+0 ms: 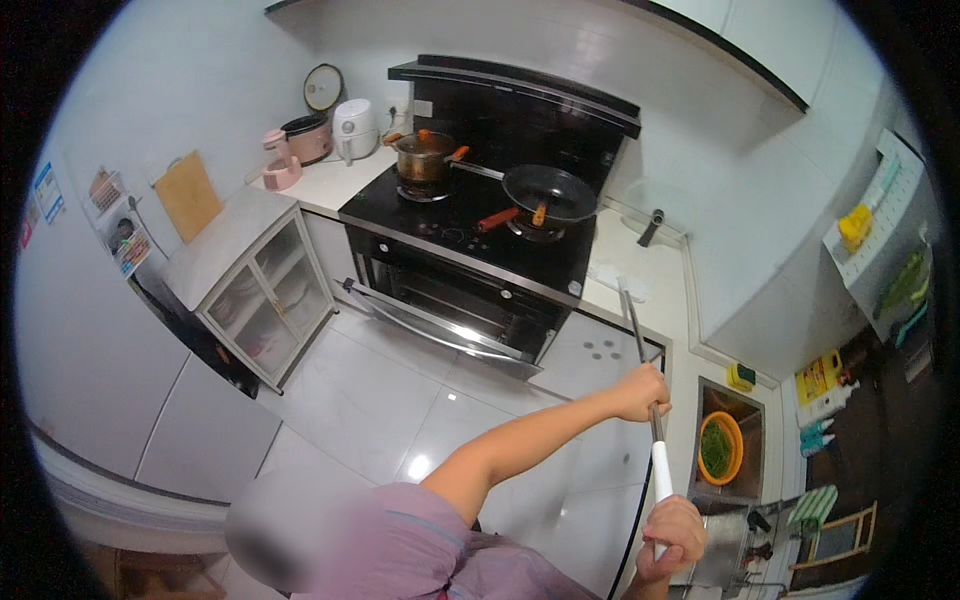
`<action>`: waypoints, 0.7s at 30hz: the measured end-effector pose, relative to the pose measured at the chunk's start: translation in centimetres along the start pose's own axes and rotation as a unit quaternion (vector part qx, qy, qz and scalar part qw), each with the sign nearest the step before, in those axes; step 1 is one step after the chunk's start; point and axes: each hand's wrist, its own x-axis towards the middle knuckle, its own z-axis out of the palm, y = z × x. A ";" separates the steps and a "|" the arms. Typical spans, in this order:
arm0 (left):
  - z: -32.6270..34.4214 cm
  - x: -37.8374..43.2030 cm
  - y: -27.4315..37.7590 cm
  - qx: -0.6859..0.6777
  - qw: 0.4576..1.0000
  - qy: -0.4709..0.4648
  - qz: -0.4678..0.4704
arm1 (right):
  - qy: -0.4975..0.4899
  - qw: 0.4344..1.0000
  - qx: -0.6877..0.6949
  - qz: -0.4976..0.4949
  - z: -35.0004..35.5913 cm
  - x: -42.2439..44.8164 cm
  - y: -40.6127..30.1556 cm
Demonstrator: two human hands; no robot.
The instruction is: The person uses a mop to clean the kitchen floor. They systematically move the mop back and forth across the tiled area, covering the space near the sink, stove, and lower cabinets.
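A long metal pole with a white grip (663,471) runs from the lower right up to the counter beside the stove. My left hand (641,393) is closed around its metal shaft, the arm stretched across in front of me. Lower down, my right hand (673,529) grasps the end of the white grip. At the far end of the pole, a flat white pad (631,288) lies on the pale countertop (660,306), right of the black glass cooktop (480,249). How the pad joins the pole is too small to tell.
A lidded pot (424,161) and a dark frying pan (551,191) are on the cooktop. Below, the oven door (457,337) hangs partly open. A faucet-like black fixture (651,228) stands behind the pad. The sink (731,401) holds an orange basket (739,442) of greens; a sponge (741,377) sits beside it.
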 end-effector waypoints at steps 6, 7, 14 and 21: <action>1.5 0.1 7.3 0.020 0.999 -0.025 0.005 | 0.022 0.999 0.037 0.001 -6.2 -2.5 -5.4; 1.8 0.2 9.5 0.027 0.999 -0.007 0.027 | 0.032 0.998 0.050 -0.006 -7.7 -2.9 -7.2; 7.0 1.3 23.0 -0.027 0.994 -0.063 0.082 | 0.064 0.996 0.044 -0.044 -16.8 -8.2 -16.5; 13.8 1.5 27.0 -0.091 0.984 -0.106 0.112 | 0.079 0.986 -0.124 0.077 -19.4 -13.7 -19.6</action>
